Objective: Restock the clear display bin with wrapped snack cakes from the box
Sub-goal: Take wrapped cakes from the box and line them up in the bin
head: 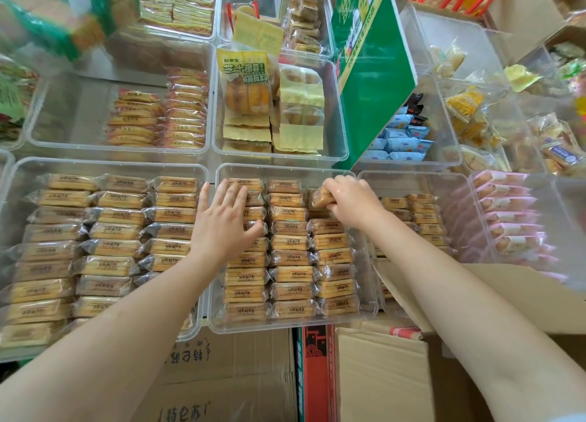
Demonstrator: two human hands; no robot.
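Note:
A clear display bin (218, 325) sits in front of me, holding three columns of wrapped snack cakes (290, 242) in clear film. My left hand (223, 222) lies flat with fingers spread on the left column, pressing the cakes down. My right hand (352, 204) is closed on a wrapped snack cake (318, 197) at the far end of the right column, just inside the bin's back wall. An open cardboard box (380, 377) stands below and to the right of the bin; its contents are hidden.
A larger clear bin (19, 174) of the same cakes sits at left. More clear bins with other snacks fill the shelf behind and to the right. A tilted green carton (374, 73) leans behind the bin. Cardboard boxes (228, 383) stand below.

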